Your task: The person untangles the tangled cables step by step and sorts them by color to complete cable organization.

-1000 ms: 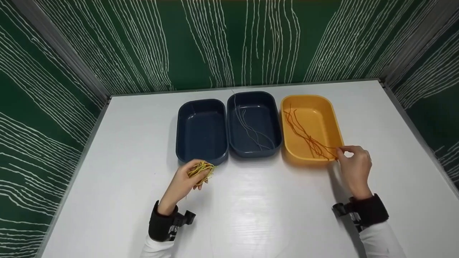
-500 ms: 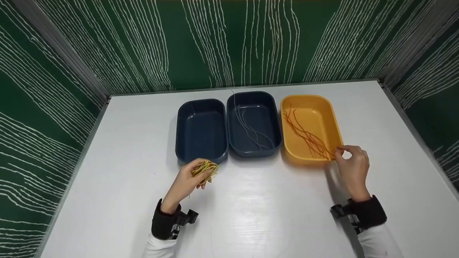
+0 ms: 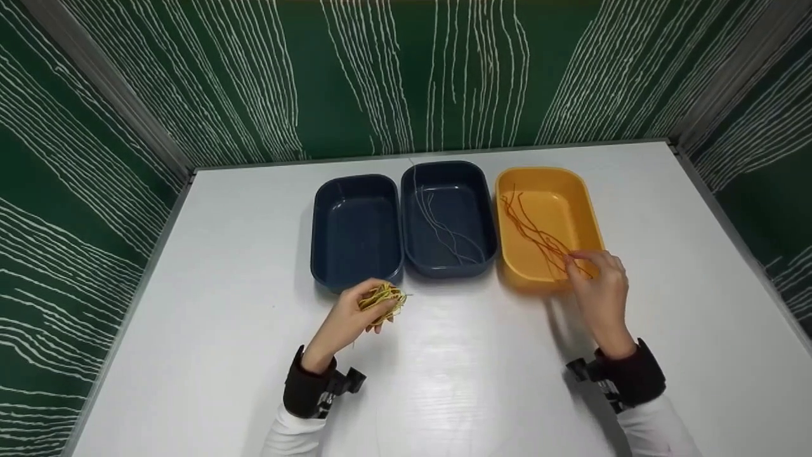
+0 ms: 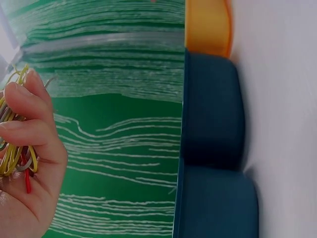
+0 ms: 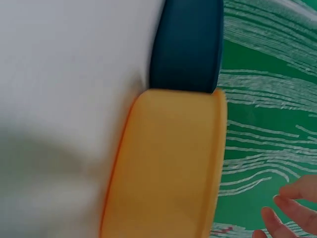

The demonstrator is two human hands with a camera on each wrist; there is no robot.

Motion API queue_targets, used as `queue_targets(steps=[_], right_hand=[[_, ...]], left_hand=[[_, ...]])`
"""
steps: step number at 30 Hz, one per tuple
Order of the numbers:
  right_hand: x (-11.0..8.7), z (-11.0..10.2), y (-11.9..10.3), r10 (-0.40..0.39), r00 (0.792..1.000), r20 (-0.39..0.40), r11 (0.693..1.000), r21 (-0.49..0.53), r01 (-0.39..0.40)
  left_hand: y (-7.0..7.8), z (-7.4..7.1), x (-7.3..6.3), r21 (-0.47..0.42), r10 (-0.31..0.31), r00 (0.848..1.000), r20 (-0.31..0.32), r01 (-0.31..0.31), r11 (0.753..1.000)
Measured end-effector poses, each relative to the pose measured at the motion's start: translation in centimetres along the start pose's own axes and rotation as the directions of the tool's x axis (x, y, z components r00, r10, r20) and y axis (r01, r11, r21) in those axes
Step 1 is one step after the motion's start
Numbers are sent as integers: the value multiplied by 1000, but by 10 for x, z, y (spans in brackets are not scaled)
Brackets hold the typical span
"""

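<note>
In the head view my left hand [image 3: 342, 322] grips a tangled bundle of thin, mostly yellow wires [image 3: 382, 303] in front of the blue trays. Grey strands and a red one also show in the bundle [image 4: 11, 161] in the left wrist view. My right hand [image 3: 602, 293] hovers over the front right corner of the yellow tray [image 3: 593, 212], thumb and forefinger close together. No wire shows between these fingers [image 5: 297, 191] in the right wrist view. Several red wires [image 3: 536, 233] lie in the yellow tray, partly hidden by the right hand.
Left of the yellow tray stand two dark blue trays. The middle tray [image 3: 482, 209] holds a few grey wires [image 3: 438, 222], one sticking out over its back rim. The left tray [image 3: 358, 241] shows no wires. A green wall with white lines [image 3: 355, 76] borders the white table [image 3: 254, 254].
Both hands have moved toward each other: the left to the right with its bundle, the right leftward over the yellow tray, away from a red wire end at its edge.
</note>
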State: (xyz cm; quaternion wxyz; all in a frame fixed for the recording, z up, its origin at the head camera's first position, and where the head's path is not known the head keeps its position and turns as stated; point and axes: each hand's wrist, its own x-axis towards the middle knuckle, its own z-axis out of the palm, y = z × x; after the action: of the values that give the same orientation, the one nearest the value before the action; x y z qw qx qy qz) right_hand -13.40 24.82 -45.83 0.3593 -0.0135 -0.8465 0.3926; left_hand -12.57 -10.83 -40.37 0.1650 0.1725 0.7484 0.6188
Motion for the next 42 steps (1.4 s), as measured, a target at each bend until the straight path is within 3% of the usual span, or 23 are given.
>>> queue_targets(steps=[9, 15, 20, 27, 35, 42], right_hand=[[-7, 26, -30, -131, 991, 23, 988, 86, 129], [-15, 43, -45, -174, 981, 85, 977, 137, 162], [-22, 57, -58, -220, 965, 144, 954, 239, 182], [-29, 66, -76, -246, 941, 231, 926, 342, 158], [-25, 55, -116, -299, 906, 300, 886, 441, 147], [-24, 52, -124, -242, 866, 437, 870, 492, -5]], left_hand=[[8, 12, 7, 24, 10, 1000, 25, -10, 1000], [10, 19, 11, 76, -16, 999, 29, 13, 997], [7, 23, 14, 58, -30, 999, 42, 27, 998], [5, 28, 16, 54, -29, 999, 35, 28, 998], [8, 31, 18, 88, -14, 999, 39, 11, 996], [9, 33, 19, 110, -22, 999, 42, 18, 994]])
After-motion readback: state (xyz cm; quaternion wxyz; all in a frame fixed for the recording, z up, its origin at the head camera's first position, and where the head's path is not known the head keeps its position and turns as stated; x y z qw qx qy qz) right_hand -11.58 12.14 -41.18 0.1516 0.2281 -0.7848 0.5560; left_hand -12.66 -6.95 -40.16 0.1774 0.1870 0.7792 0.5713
